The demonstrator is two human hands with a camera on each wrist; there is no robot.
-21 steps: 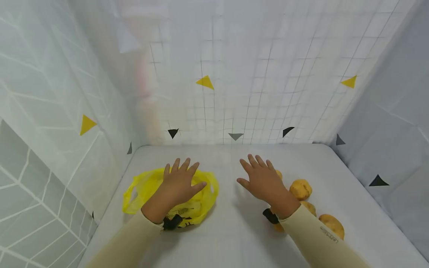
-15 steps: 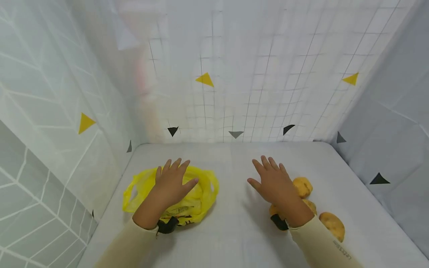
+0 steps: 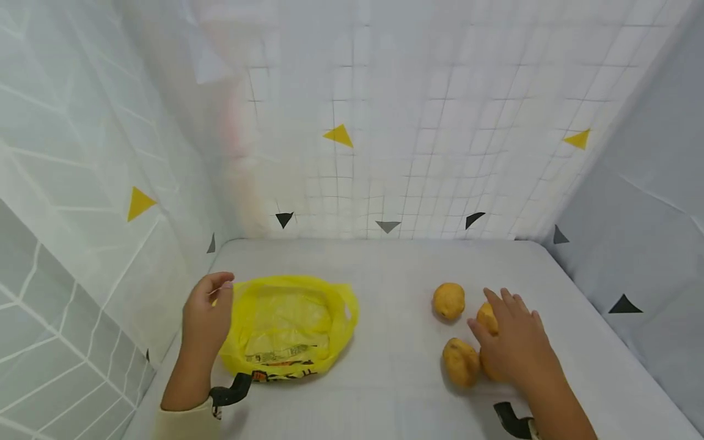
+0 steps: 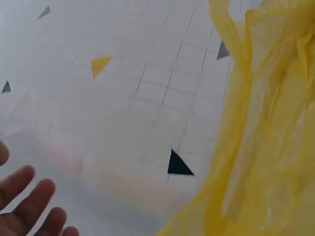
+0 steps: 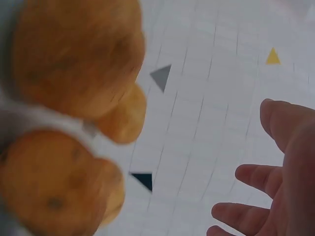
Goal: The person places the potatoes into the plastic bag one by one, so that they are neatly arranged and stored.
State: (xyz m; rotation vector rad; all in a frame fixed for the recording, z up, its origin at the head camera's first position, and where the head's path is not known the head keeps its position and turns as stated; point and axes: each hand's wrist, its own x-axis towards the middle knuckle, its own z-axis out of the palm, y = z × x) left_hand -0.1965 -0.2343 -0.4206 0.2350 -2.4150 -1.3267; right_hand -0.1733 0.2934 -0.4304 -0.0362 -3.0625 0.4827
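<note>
Currently the left hand [image 3: 206, 315]'s grip, loosely bent with nothing held, stands beside the yellow bag [image 3: 288, 311] near the desk [image 3: 396, 342]'s left edge; the right hand [image 3: 516, 339], fingers parted, holding nothing, hangs over potatoes [image 3: 461, 363] towards the right edge.

Shows brown potatoes [image 5: 78, 54] at left, apart from the right hand [image 5: 296, 182] with extended fingers, before a gridded white wall [image 5: 197, 118].
</note>
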